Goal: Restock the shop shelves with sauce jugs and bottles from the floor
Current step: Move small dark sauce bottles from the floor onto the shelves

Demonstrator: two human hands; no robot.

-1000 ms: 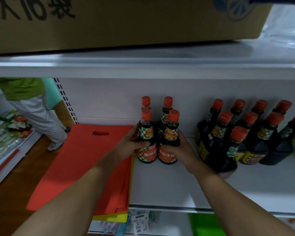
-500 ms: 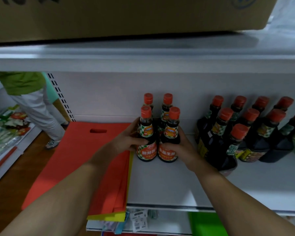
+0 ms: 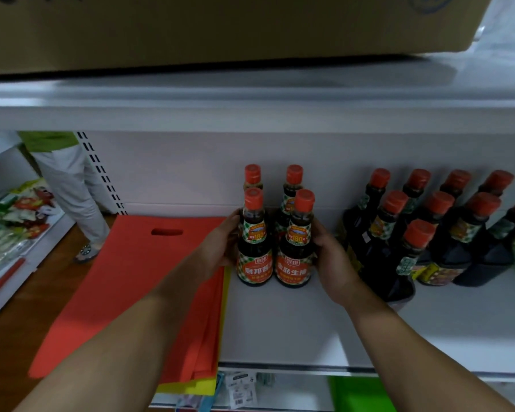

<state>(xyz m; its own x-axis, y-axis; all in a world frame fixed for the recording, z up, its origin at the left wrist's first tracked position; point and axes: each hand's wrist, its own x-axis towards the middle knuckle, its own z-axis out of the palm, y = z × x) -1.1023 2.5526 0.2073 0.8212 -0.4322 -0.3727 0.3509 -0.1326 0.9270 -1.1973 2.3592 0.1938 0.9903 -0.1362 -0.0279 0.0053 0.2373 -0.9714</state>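
Note:
Two small dark sauce bottles with red caps and red-green checked labels stand side by side on the white shelf (image 3: pixel 280 328). My left hand (image 3: pixel 220 248) wraps the left bottle (image 3: pixel 254 242) from its left side. My right hand (image 3: pixel 330 257) wraps the right bottle (image 3: pixel 295 245) from its right side. Both bottles stand upright on the shelf, touching each other. Two more of the same bottles (image 3: pixel 292 185) stand right behind them against the back wall.
A cluster of larger dark sauce bottles (image 3: pixel 428 233) with red caps fills the shelf to the right. A stack of red and yellow bags (image 3: pixel 137 281) lies to the left. A cardboard box (image 3: pixel 220 28) sits on the shelf above. Another person's legs (image 3: pixel 72 188) stand at left.
Both hands have slid the two front bottles slightly further back toward the rear pair. The hold on both bottles is unchanged.

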